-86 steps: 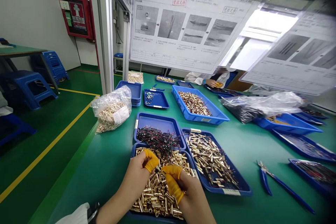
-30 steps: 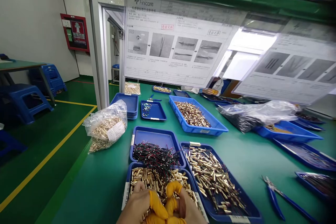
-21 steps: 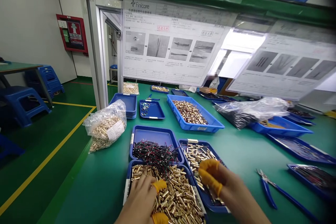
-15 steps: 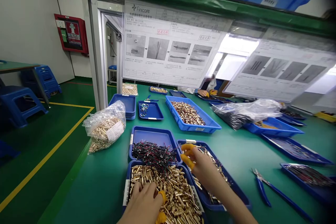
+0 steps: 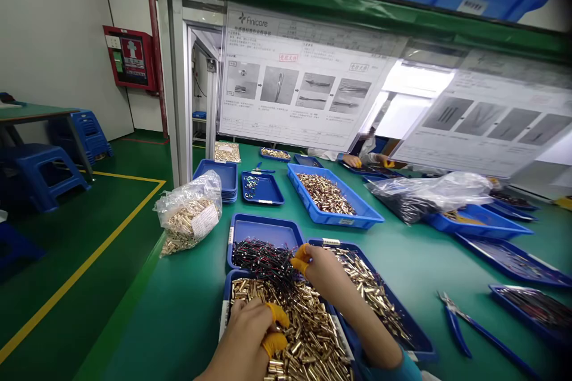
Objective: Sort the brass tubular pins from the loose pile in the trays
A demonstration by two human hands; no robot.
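Observation:
My left hand (image 5: 251,333) is curled low over a blue tray (image 5: 227,297) heaped with small brass tubes (image 5: 313,333). Yellow covers sit on its thumb and a fingertip; what lies within its fingers is hidden. My right hand (image 5: 318,265), also with yellow-covered fingertips, pinches at the right edge of a pile of thin black and red wires (image 5: 263,259). That pile lies partly in a blue tray (image 5: 268,225) behind and spills over the brass tubes. Under my right forearm is a third blue tray (image 5: 413,336) holding more brass tubes.
Blue-handled pliers (image 5: 460,324) lie at right. A plastic bag of brass parts (image 5: 192,220) stands left, near stacked trays (image 5: 218,174). Behind are a blue bin (image 5: 366,221) and a clear bag with dark contents (image 5: 429,193). Another person's hands (image 5: 353,161) work across the table.
My right hand has moved left from the right-hand tray to the wires, its fingers now drawn together. My left hand has turned slightly, its fingers less spread. The view has shifted somewhat.

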